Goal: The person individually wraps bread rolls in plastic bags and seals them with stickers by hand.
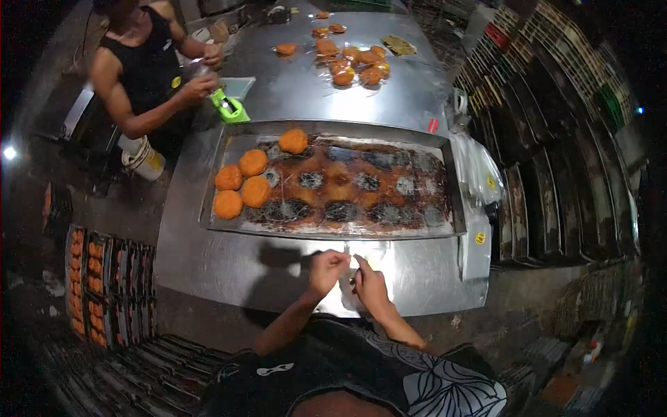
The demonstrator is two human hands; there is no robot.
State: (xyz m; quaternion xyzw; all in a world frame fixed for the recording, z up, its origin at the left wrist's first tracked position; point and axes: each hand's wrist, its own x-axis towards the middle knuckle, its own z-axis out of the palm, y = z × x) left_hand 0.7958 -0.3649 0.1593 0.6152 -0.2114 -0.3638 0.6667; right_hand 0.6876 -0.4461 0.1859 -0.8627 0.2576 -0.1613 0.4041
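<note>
Both of my hands are over the front edge of the metal table [229,264], close together. My left hand [328,271] is closed, its thumb and fingers pinching a clear plastic bag [347,295]. Just to its right, my right hand [370,283] has its fingers closed at the same bag's top; the bag is see-through and its outline is hard to make out. Beyond my hands lies a large baking tray [333,235] with a scorched, greasy bottom. Several round orange-brown buns [256,191] sit at its left end.
Across the table at the left, a co-worker [149,62] handles a clear bag beside a green tape dispenser [229,106]. Bagged buns [343,75] lie at the far side. Plastic bags [479,170] rest right of the tray. Stacked trays [549,201] stand at the right.
</note>
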